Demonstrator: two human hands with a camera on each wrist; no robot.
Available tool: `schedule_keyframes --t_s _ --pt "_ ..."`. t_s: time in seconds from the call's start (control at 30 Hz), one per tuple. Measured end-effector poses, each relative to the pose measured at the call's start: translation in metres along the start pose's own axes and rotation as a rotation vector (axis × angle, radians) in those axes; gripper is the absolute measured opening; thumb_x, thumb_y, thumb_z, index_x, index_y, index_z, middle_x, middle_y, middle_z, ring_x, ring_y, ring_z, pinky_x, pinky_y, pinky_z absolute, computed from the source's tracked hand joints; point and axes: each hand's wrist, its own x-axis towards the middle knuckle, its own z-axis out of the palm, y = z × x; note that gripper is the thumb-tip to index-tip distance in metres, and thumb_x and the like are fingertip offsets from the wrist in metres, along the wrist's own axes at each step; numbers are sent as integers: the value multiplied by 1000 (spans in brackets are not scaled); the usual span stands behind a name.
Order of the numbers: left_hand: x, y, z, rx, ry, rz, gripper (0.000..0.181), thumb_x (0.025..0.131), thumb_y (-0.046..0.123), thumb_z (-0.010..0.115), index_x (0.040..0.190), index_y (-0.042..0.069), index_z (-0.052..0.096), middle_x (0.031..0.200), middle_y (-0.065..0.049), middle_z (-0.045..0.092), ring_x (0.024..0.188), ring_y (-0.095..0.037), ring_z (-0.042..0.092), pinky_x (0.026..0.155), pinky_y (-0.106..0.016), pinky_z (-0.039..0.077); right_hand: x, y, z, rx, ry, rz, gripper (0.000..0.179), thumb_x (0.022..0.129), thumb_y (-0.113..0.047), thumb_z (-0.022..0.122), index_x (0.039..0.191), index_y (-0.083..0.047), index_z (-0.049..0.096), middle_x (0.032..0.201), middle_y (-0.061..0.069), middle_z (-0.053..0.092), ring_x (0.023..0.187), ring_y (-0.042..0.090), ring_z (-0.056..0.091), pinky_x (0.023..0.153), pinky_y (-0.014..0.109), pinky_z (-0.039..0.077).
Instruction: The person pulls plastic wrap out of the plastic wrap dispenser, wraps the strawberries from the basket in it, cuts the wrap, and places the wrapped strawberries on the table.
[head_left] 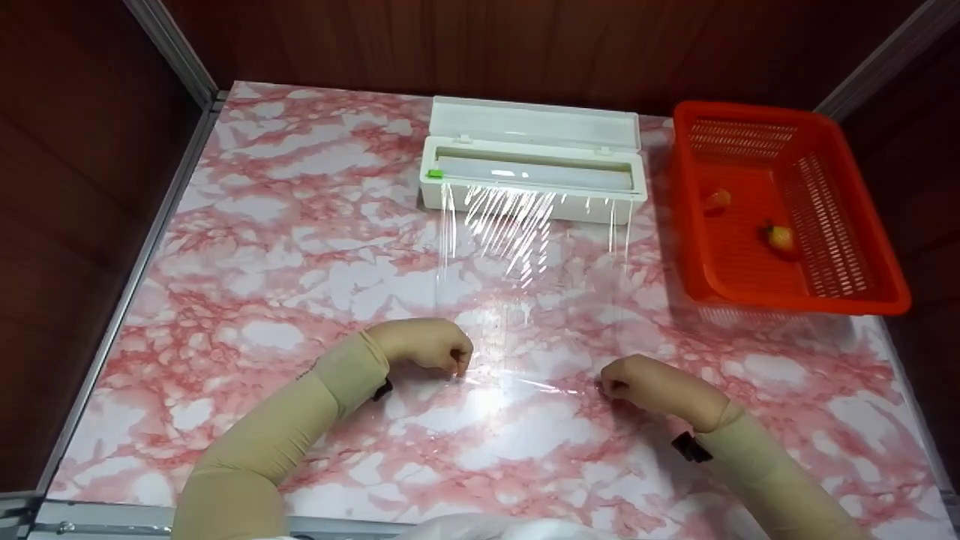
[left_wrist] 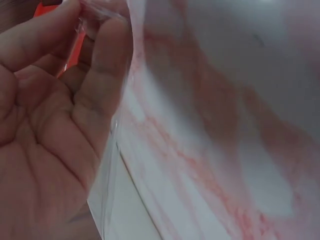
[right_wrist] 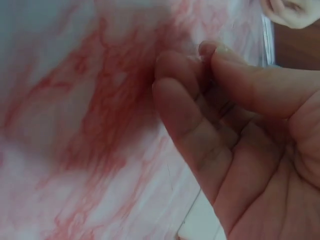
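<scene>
A sheet of clear plastic wrap [head_left: 525,262] stretches from a white dispenser box [head_left: 534,206] toward the person, its near edge drawn between both hands. With thumb and fingers, the left hand [head_left: 427,345] pinches the left corner of that edge; gathered film shows at its fingertips [left_wrist: 109,42] in the left wrist view. The right hand [head_left: 660,386] pinches the right corner, thumb against the curled fingers [right_wrist: 182,105] in the right wrist view. Behind, the box lid [head_left: 534,124] stands raised, showing the roll [head_left: 532,172] inside. A green slider [head_left: 434,174] sits at the box's left end.
A red plastic basket [head_left: 896,277] stands at the right, holding a red-and-yellow fruit [head_left: 781,238] and another small pale-red piece [head_left: 718,200]. Dark wood-grain panels [head_left: 450,45] close in the back and sides of the pink marbled table [head_left: 262,262].
</scene>
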Motion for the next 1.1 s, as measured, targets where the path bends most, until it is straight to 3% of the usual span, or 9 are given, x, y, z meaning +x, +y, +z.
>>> schedule_keyframes --t_s 0.2,0.37,0.6,0.77,1.0,1.1 --pt "1 1 2 49 8 -20 10 80 4 60 79 10 67 74 4 59 66 -8 45 63 -20 37 3 -5 4 -63 17 43 22 77 6 53 62 -10 53 59 -9 37 55 4 33 53 17 29" --pt "1 2 5 53 19 -47 10 78 3 61 74 10 68 67 6 54 60 -8 43 57 -19 35 2 -12 7 -108 33 81 21 80 -1 59 62 -13 55 59 -9 42 53 4 35 52 18 32" --pt "-1 0 10 39 44 -65 22 76 -2 55 86 12 70 86 -2 66 68 -11 47 64 -22 41 2 -23 9 -132 54 141 20 85 -9 58 66 -13 61 57 -9 47 49 3 38 50 19 36" --pt "-1 1 9 20 -6 -84 25 79 2 52 96 12 69 95 -4 66 73 -12 47 70 -26 42 3 -26 10 -147 63 191 26 87 -10 57 61 -12 59 54 -8 43 49 5 36 50 19 34" --pt "-1 1 12 -67 -30 -119 21 84 12 52 102 15 62 86 1 60 72 -11 50 73 -28 43 6 -26 15 -169 113 221 29 88 -8 55 59 -10 57 55 -7 40 52 8 36 53 21 35" --pt "-1 1 15 -91 -25 -117 22 86 17 54 107 16 59 90 1 58 78 -12 52 77 -29 44 7 -24 19 -183 158 240 28 87 -9 56 59 -11 56 55 -6 41 52 9 36 52 21 35"
